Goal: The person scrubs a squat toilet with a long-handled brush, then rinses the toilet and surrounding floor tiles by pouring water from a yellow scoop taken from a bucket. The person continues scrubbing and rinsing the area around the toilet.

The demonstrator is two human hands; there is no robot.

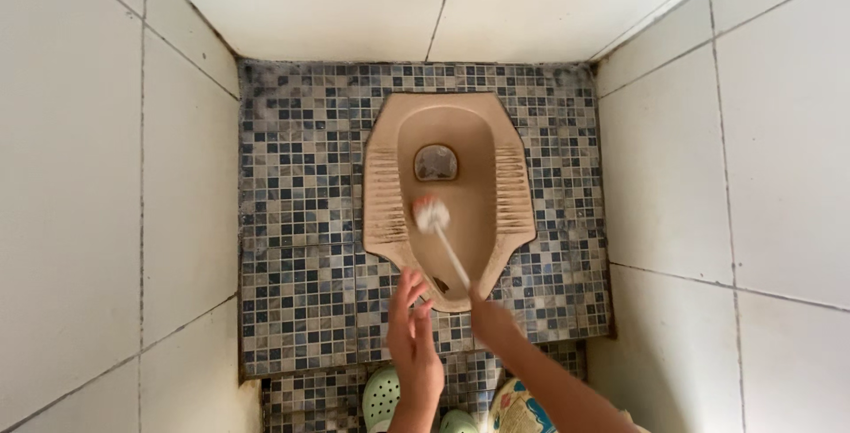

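Right hand (490, 320): closed around the lower end of a toilet brush (443, 238), the thin white handle slanting up and left from the fist.

Brush head: white bristles with a touch of red, blurred, resting inside the bowl of the squat toilet (518, 220), just below the drain hole (436, 162).

Left hand (413, 336): empty, fingers spread and slightly curled, held just beside the right hand, apart from the handle, over the near rim of the toilet.

Squat toilet: beige, stained, ribbed footrests on either side, set flush into the floor.

Floor (301, 220): small mosaic tiles in blue, grey and brown, one step down at the near edge.

Walls (88, 176): large white tiles on three sides.

Slippers (382, 396): pale green, perforated, at the bottom edge, partly hidden by the arms.
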